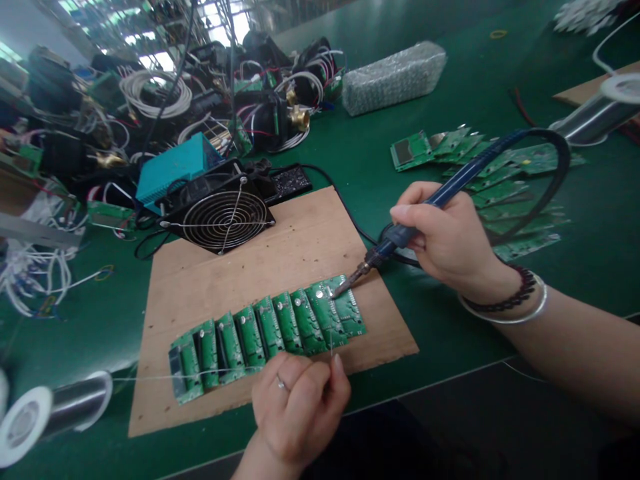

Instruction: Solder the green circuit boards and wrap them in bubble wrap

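Observation:
A row of several overlapping green circuit boards (270,330) lies on a brown wooden board (210,287). My right hand (445,237) is closed round a blue-handled soldering iron (400,233), whose tip touches the rightmost circuit board (345,303). My left hand (300,407) sits at the near edge of the wooden board, fingers pinched on a thin solder wire (331,340) that rises toward the iron's tip. The wire runs left to a solder spool (55,410).
A black fan (223,213) and a teal box (173,167) stand behind the wooden board. Tangled cables and parts (150,100) crowd the back left. A loose pile of green boards (500,180), a bubble-wrapped package (395,77) and a second solder spool (597,110) lie at right.

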`<state>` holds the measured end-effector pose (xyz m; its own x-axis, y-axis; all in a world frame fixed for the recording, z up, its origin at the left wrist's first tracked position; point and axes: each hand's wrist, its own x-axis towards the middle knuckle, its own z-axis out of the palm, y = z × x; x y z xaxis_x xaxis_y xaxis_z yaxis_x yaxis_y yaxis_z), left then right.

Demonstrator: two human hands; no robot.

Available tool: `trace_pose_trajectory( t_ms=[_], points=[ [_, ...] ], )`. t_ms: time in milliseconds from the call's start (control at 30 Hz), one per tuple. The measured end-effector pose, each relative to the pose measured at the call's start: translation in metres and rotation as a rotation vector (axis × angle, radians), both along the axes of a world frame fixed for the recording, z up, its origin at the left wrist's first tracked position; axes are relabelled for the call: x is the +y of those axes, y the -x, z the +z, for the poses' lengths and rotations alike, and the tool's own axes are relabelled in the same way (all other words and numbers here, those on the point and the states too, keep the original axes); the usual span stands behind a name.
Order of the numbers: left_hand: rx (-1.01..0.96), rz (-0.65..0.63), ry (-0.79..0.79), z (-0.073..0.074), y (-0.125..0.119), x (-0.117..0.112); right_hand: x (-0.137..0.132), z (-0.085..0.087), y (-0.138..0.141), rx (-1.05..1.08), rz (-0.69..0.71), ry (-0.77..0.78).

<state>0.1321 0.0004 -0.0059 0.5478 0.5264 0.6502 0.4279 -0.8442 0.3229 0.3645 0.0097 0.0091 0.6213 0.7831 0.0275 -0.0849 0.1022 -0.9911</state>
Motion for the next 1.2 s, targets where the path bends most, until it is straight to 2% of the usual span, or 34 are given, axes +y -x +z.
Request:
trace_pose_trajectory(
  t_ms=[367,567,900,1200],
  points=[
    [0.061,0.011,-0.079,-0.0026,0.0,0.0013,-0.0001,0.0002,-0.0007,-0.011,0.015,-0.002],
    [-0.052,-0.028,-0.079,-0.0048,0.0069,-0.0017,0.0018,0.0027,-0.0034,0.037,-0.017,-0.016],
    [0.027,-0.012,-0.069,-0.0002,-0.0007,0.0009,0.0008,0.0003,-0.0008,0.066,0.018,-0.014],
    [0.063,-0.012,-0.082,-0.0019,-0.0023,0.0031,0.0027,0.0018,0.0016,0.092,0.011,0.026]
  ],
)
